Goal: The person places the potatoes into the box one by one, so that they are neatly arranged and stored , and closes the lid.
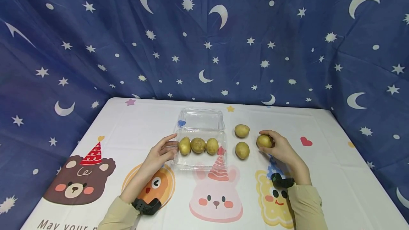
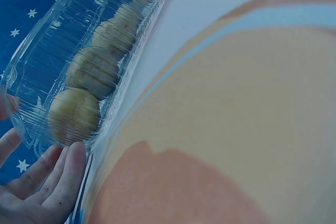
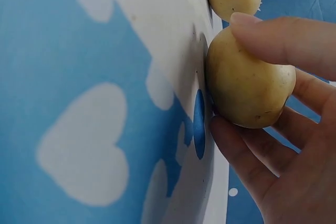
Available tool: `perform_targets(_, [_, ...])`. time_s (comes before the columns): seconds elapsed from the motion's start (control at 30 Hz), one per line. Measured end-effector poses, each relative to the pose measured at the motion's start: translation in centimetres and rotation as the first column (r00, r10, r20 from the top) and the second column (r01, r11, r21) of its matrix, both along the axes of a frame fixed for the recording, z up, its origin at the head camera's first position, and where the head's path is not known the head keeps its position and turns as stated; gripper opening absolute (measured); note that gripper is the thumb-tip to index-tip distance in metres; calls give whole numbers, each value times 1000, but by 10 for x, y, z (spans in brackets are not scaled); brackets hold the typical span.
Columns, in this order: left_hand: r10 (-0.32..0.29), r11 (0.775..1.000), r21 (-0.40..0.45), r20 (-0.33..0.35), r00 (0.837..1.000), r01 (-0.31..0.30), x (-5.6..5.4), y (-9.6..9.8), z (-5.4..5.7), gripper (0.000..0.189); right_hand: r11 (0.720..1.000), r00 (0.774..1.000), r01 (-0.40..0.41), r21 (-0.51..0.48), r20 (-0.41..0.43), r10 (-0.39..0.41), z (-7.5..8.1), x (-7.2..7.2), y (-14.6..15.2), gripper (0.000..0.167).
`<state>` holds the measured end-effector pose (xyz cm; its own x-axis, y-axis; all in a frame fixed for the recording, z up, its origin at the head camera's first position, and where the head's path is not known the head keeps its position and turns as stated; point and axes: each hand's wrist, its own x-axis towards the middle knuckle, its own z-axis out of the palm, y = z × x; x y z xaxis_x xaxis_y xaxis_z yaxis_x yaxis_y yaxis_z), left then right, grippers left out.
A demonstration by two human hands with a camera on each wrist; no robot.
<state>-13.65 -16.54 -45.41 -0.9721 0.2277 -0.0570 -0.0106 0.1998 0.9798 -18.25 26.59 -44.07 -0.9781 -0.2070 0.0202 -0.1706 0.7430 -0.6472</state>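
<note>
A clear plastic clamshell box (image 1: 199,162) lies with its lid folded back on the table. Three potatoes (image 1: 198,145) sit in a row inside it. Against the box's left side rest the fingertips of my left hand (image 1: 161,152), fingers fairly straight. In the left wrist view those fingers (image 2: 68,177) touch the plastic beside the nearest potato (image 2: 74,115). Over to the right, my right hand (image 1: 280,147) holds another potato (image 1: 264,141) between thumb and fingers, as the right wrist view shows. That potato (image 3: 247,80) is at or very near the tabletop.
Two loose potatoes, one farther back (image 1: 241,130) and one nearer (image 1: 242,150), lie between the box and my right hand. The table (image 1: 143,123) wears a white cloth with cartoon prints. A blue star-and-moon curtain (image 1: 204,45) hangs behind it.
</note>
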Motion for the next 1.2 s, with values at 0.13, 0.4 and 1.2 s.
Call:
perform_targets(0.13, [-1, 1000, -1, 2, 1000, 1, 0, 0, 0, 55, 1000, 1000, 5, 6, -9, -5, -1, 0, 0, 55])
perform_targets(0.4, [-3, 1000, 3, -1, 1000, 3, 0, -1, -1, 55, 1000, 1000, 17, 22, -26, -16, -2, 0, 0, 54])
perform_targets(1.2, [-11, 1000, 10, -9, 1000, 11, 0, -1, -1, 56, 999, 999, 21, 36, -41, -20, 3, 1, -3, 53])
